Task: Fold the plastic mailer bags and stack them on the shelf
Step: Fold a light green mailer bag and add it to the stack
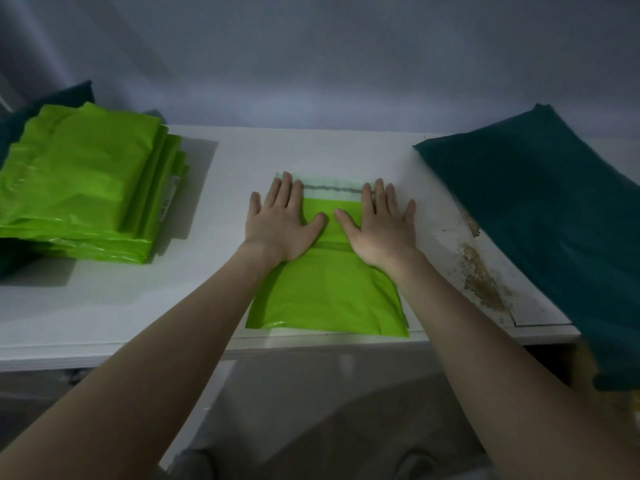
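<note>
A white tabletop (311,150) carries a dark teal bag (540,202) at the right and a stack of folded green mailers (79,188) at the left. Between them lies a green mailer bag (329,292), near the front edge. The left hand (280,223) and right hand (377,226) press flat on its far half, fingers (285,188) straight and spread, thumbs nearly meeting.
</note>
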The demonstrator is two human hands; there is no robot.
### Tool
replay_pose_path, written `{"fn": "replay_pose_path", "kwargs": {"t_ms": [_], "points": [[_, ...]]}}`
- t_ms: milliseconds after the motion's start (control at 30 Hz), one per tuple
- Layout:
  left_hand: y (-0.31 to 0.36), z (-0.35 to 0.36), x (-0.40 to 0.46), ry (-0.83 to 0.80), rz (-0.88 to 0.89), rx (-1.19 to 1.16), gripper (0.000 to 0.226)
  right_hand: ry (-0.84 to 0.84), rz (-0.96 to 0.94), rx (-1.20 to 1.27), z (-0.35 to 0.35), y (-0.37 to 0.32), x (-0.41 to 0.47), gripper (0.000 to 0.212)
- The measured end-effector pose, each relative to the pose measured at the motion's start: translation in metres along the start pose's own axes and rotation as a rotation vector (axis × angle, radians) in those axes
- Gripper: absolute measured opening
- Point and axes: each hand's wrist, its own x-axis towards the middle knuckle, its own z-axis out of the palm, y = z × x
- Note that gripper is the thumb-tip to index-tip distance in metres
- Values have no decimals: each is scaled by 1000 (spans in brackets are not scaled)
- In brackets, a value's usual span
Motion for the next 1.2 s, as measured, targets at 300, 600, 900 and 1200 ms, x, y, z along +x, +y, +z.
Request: {"fn": "replay_pose_path", "kwargs": {"t_ms": [300, 600, 900, 1200], "points": [[-5, -7, -12, 197, 27, -137, 73, 111, -9, 82, -10, 1, -12, 70], [-12, -36, -51, 164, -91, -272, 60, 195, 51, 260, -44, -3, -50, 53], [-15, -30, -73, 59, -196, -616, 57, -3, 161, 660, -41, 5, -82, 55], [-10, -26, -65, 147, -363, -958, 51, 78, 249, 850, -28, 0, -71, 48]]}}
